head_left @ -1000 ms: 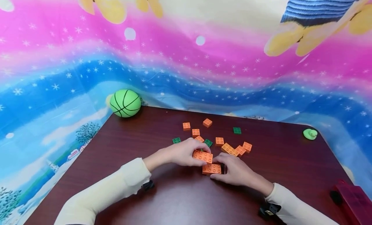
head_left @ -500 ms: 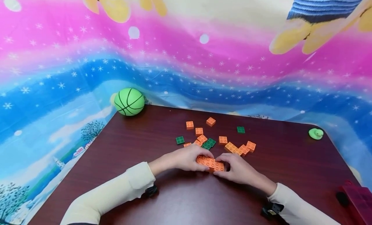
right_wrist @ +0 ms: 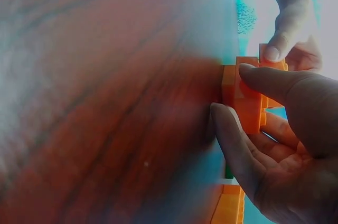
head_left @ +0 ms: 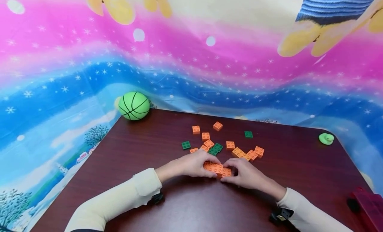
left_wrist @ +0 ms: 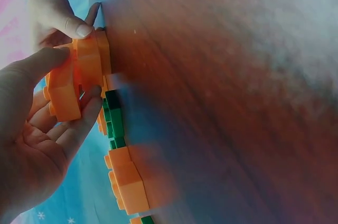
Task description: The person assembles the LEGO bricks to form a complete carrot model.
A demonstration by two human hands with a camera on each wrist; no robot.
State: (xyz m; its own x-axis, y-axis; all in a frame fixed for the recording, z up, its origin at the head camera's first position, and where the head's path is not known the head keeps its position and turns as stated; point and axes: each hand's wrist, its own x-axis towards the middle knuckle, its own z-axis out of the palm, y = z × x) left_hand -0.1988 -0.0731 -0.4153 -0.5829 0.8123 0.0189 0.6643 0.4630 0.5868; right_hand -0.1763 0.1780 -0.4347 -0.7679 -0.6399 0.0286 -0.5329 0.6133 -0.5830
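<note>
My left hand (head_left: 194, 163) grips a long orange building brick (head_left: 213, 167) between thumb and fingers. That brick lies on the left part of another orange brick (head_left: 226, 172), which my right hand (head_left: 246, 173) pinches at its right end. In the left wrist view the upper brick (left_wrist: 64, 93) and the middle brick (left_wrist: 88, 63) sit offset, studs facing away from the table. Closest to the table, the right wrist view shows one more orange brick (right_wrist: 228, 84) under the middle brick (right_wrist: 247, 100). The fingers partly cover all of them.
Loose orange bricks (head_left: 230, 145) and green bricks (head_left: 215, 149) are scattered behind the hands on the dark table (head_left: 191, 205). A green ball (head_left: 134, 106) stands at the back left corner, a green rubber duck (head_left: 326, 138) at the back right. A dark red object (head_left: 366, 205) sits at the right edge.
My left hand has brought its orange brick down and right, from above the right hand's brick onto it. The right hand keeps its hold. The head view has shifted slightly.
</note>
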